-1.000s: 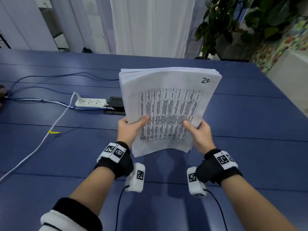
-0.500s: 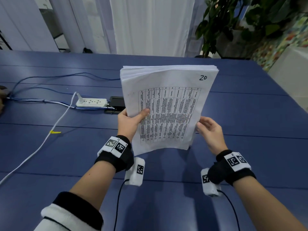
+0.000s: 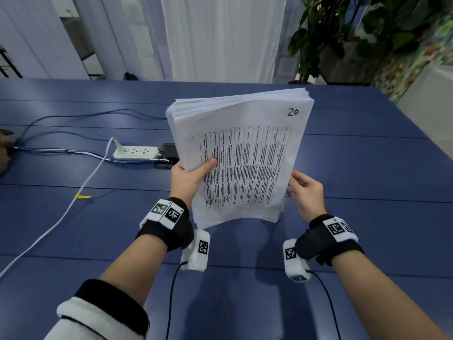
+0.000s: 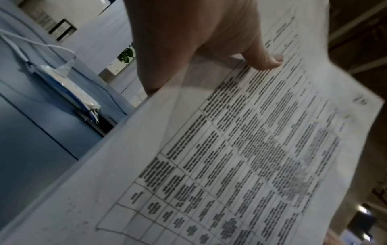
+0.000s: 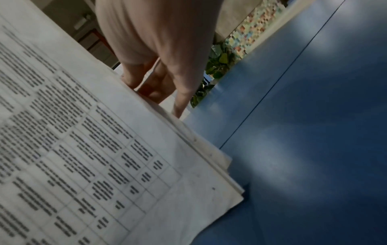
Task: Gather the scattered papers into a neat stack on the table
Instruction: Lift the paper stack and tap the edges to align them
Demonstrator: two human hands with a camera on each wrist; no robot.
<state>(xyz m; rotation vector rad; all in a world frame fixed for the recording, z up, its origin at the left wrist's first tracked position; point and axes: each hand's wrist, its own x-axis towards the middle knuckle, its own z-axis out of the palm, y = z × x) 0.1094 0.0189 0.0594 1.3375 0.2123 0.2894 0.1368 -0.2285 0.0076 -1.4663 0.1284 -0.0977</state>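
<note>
A thick stack of white papers, its top sheet printed with a table and marked "20", stands nearly upright on the blue table, its lower edge at or just above the surface. My left hand grips the stack's left edge, with the thumb pressed on the front sheet and the fingers hidden behind. My right hand is beside the right edge; its fingers lie against the side and back of the stack without clasping it. The sheet edges are slightly uneven at the lower right corner.
A white power strip and a black device lie just left of the stack, behind my left hand. A white cable with a yellow tag and blue cables cross the table's left side. A plant stands beyond the far edge.
My right hand let go of the stack's lower front and moved out to its right edge. The stack tipped more upright, with my left hand still holding it.
</note>
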